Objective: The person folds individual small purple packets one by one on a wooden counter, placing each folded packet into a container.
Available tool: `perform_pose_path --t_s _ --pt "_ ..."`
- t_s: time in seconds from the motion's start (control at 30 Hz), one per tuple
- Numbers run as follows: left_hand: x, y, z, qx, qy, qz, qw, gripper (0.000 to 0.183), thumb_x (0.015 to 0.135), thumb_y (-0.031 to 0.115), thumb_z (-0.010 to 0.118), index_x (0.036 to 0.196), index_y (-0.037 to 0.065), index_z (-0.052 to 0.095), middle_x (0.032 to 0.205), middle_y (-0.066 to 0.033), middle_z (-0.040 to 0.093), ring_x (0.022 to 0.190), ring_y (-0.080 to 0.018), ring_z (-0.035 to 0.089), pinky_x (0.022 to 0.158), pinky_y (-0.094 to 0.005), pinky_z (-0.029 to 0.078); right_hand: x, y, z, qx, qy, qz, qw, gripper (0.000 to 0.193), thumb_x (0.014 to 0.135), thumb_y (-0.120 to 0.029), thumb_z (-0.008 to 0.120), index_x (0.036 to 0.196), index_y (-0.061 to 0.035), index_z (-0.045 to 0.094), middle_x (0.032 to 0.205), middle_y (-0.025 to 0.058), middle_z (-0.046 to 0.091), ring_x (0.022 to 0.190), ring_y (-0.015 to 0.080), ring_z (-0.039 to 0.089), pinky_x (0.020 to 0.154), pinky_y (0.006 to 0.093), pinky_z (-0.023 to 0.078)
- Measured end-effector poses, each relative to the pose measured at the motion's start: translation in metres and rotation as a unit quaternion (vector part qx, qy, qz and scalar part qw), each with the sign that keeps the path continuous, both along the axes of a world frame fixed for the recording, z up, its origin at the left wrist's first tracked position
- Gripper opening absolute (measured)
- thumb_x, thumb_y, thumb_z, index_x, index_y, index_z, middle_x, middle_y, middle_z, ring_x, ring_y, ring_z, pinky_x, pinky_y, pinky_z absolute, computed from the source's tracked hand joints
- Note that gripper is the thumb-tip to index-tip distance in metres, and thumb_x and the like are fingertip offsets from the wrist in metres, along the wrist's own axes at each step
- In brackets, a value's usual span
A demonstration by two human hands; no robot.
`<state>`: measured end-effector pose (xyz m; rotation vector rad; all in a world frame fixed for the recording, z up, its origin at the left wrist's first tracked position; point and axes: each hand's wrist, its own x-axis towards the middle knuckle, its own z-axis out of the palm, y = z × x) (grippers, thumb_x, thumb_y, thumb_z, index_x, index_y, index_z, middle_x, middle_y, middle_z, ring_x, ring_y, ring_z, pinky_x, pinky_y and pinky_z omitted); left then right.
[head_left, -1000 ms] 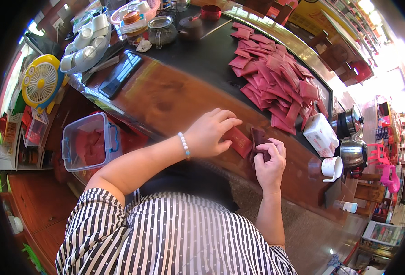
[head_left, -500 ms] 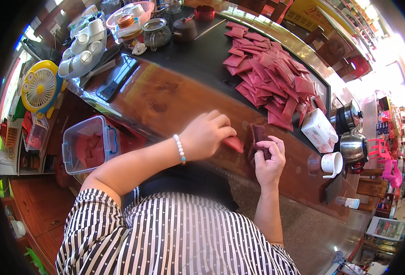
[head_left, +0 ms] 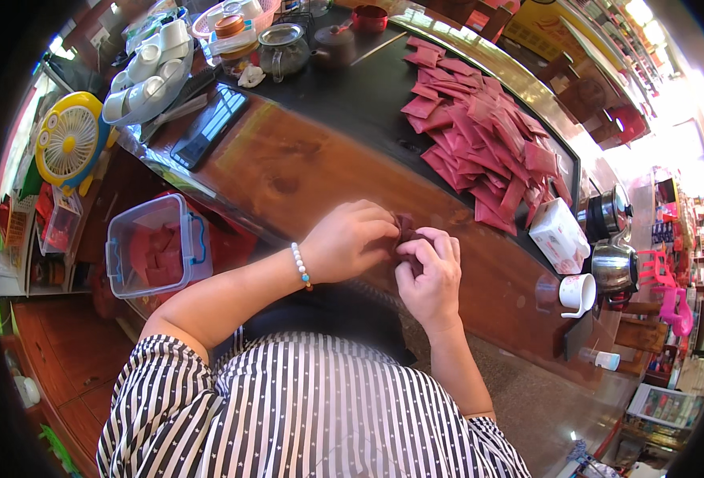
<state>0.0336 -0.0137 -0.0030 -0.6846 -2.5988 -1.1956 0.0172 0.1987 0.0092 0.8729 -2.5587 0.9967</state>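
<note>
Both hands meet near the centre of the frame, just above the bench. Between them: a small dark maroon pouch, mostly covered by fingers. Right hand: fingers bent, thumb and forefinger closed on the pouch's right side. Left hand: fingers curled against the pouch's left side; cannot tell how tightly they close or whether they hold anything else. Beaded bracelet on left wrist. Upper right of centre: heap of flat red packets on a black tray. Left of frame: clear box, red pieces inside.
</note>
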Motion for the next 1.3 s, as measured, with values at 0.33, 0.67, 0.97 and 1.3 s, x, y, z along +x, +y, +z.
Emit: perform_pose_path --t_s 0.33,0.67,0.97,1.3 --pt "0.001 0.001 0.001 -0.003 0.014 -0.002 1.000 0.030 0.081 0.015 0.081 0.110 0.010 0.074 0.120 -0.0069 0.071 0.115 -0.0295 0.064 0.101 -0.0428 0.050 -0.004 0.047 0.005 -0.052 -0.080 -0.080 0.992 0.017 0.074 -0.001 0.069 0.089 -0.0077 0.073 0.109 0.0149 0.067 0.104 0.0354 0.062 0.092 0.0429 0.051" --pt "0.000 0.002 0.001 -0.001 0.031 0.001 1.000 0.030 0.080 0.015 0.081 0.109 0.009 0.074 0.115 -0.0072 0.071 0.110 -0.0299 0.064 0.098 -0.0411 0.051 0.001 0.021 0.006 0.038 -0.005 -0.043 0.998 0.017 0.073 -0.003 0.072 0.087 -0.0122 0.072 0.107 0.0111 0.067 0.099 0.0350 0.061 0.089 0.0439 0.051" --pt "0.021 0.030 0.037 0.007 -0.125 0.110 0.986 0.056 0.090 0.026 0.078 0.138 0.004 0.057 0.105 -0.0139 0.063 0.086 -0.0286 0.067 0.079 -0.0414 0.056 -0.008 0.064 -0.013 -0.093 -0.032 -0.136 0.986 0.019 0.075 0.002 0.069 0.091 -0.0071 0.073 0.113 0.0148 0.066 0.104 0.0339 0.062 0.093 0.0425 0.052" --pt "-0.034 0.010 0.013 -0.128 0.080 -0.105 0.983 0.046 0.080 0.002 0.064 0.125 0.009 0.070 0.131 -0.0111 0.067 0.122 -0.0337 0.061 0.106 -0.0450 0.049 -0.007 0.063 -0.011 -0.088 -0.018 -0.127 0.988 0.019 0.076 0.002 0.069 0.092 -0.0067 0.073 0.113 0.0157 0.066 0.104 0.0342 0.062 0.092 0.0428 0.052"
